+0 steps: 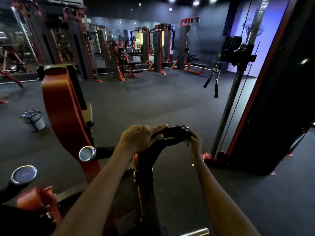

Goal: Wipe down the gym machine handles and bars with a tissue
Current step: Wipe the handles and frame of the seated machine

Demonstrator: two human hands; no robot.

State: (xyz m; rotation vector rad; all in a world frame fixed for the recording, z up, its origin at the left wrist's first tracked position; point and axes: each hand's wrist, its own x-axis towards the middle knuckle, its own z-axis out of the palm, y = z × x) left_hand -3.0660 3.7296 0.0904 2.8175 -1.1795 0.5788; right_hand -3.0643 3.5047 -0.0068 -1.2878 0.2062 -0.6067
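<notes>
Dark rubber gym floor (153, 103), red-framed machines lined up toward 12 o'clock. Dead centre, the black handle (172, 133) is gripped by the left hand (139, 138), fingers laid over its top. At 3 o'clock of it, a bit of pale tissue (187, 142) is pinched against the handle's end by the right hand (194, 143). A bucket (35, 119) is seen at 9 o'clock.

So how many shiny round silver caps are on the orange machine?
2. One silver cap sits on the bar end beside the orange frame, left of the left hand. The other silver cap is lower, near the left edge. More may be hidden.
</notes>
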